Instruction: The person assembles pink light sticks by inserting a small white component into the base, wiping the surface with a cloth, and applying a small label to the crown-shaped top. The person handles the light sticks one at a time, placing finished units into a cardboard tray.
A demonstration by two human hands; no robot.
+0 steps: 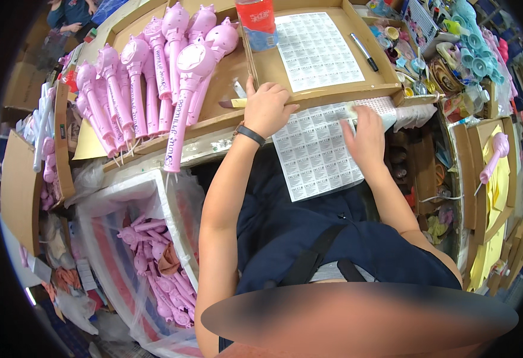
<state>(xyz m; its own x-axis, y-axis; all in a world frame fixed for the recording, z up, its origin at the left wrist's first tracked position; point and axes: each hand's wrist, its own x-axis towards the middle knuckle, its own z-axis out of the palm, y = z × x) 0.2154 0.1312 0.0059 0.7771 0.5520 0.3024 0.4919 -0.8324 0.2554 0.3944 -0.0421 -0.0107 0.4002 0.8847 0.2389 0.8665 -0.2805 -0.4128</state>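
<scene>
A white sheet of printed labels slopes from the cardboard tray's front edge down over my lap. At its upper left, my left hand rests over the tray's edge, its fingers apart and slightly bent. A tan piece with a dark tip pokes out beside this hand; its other end is hidden. My right hand lies at the sheet's right edge, open, with thumb and fingers apart. Another label sheet lies flat in the tray. Several pink cat-topped wands stand bunched to the left of my left hand.
A black marker and a red-and-blue container sit in the cardboard tray. Below left, a lined white-rimmed bin holds many pink wands. Small bottles and turquoise parts crowd the right. One pink wand lies on yellow sheets.
</scene>
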